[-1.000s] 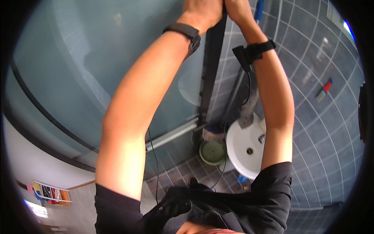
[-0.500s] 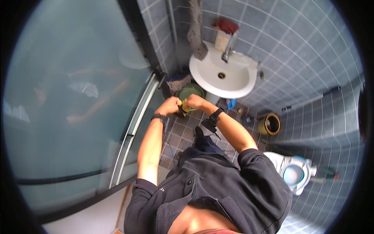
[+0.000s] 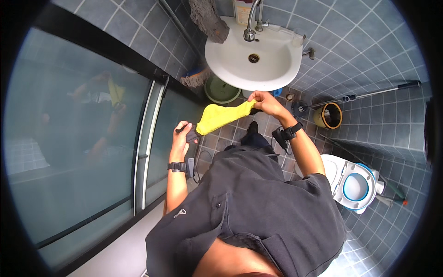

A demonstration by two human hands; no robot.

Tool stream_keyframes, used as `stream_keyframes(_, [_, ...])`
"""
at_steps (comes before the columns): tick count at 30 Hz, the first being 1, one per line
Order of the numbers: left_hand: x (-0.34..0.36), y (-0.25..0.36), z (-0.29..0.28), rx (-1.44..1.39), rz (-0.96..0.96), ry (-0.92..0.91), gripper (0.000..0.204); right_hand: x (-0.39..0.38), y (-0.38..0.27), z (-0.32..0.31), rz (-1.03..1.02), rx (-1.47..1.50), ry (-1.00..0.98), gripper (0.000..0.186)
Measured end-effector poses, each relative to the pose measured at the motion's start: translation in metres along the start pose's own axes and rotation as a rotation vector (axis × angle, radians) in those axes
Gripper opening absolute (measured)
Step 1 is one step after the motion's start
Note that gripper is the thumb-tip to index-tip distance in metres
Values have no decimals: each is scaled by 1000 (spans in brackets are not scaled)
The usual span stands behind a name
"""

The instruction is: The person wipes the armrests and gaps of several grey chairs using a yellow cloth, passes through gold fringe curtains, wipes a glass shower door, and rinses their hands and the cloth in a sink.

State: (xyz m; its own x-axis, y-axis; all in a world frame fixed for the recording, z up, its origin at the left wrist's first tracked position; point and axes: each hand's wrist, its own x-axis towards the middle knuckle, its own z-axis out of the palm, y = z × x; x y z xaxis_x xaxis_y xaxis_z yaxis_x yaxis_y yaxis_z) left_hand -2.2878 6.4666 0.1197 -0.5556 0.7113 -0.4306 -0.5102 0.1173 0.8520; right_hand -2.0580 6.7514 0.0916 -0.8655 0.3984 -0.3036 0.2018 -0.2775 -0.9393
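Note:
Stretched between my hands is a bright yellow cloth with a dark grey side showing at its left end. My left hand is closed on that grey end. At the other end, my right hand pinches a narrow corner, and the cloth tapers toward it. A green bucket stands on the floor just beyond the cloth, left of the white washbasin. Both wrists wear black straps with small black devices.
A chrome faucet rises over the washbasin. On the left runs a frosted glass sliding door. To the right are a yellow-rimmed bin, a long-handled pole and a white toilet. A mop head sits beside the bucket.
My hands have moved apart from close together near the bucket, the left toward me and the right rightward. The bunched cloth is now spread between them. The view has shifted.

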Motion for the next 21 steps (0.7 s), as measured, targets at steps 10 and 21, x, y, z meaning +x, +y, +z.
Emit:
stream_keyframes(10, [48, 28, 115, 1025, -330, -519, 21, 3, -37, -64, -188, -346, 156, 37])
stream_keyframes(21, [119, 55, 159, 243, -82, -372, 28, 36, -58, -112, -233, -439, 413, 34])
